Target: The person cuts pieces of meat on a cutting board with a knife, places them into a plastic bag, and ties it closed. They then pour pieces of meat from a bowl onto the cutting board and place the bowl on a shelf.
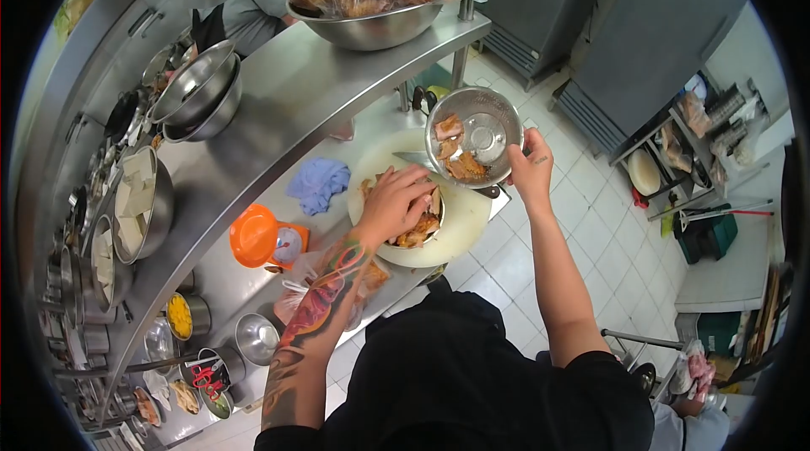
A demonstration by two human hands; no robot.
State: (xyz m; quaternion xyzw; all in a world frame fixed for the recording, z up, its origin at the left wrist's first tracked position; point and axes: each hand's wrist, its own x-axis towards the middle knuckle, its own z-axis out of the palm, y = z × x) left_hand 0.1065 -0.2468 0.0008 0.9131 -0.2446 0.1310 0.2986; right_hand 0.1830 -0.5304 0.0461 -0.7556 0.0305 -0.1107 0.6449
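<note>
My right hand [531,166] grips the rim of a metal bowl [485,105], holding it tilted above the right side of the cutting board. Several browned meat pieces [464,166] lie in it. My left hand [398,202] rests over a second bowl on the round pale cutting board [468,219], its fingers stretched out and somewhat apart over more browned meat pieces [418,236]. What lies under the palm is hidden. A knife blade [412,161] shows between the two bowls, partly covered.
An orange kitchen scale [256,234] and a crumpled blue cloth [318,184] sit left of the board. Overhead, a steel shelf [278,97] carries a large bowl [371,29] with bagged food. Another person [253,0] stands beyond the shelf.
</note>
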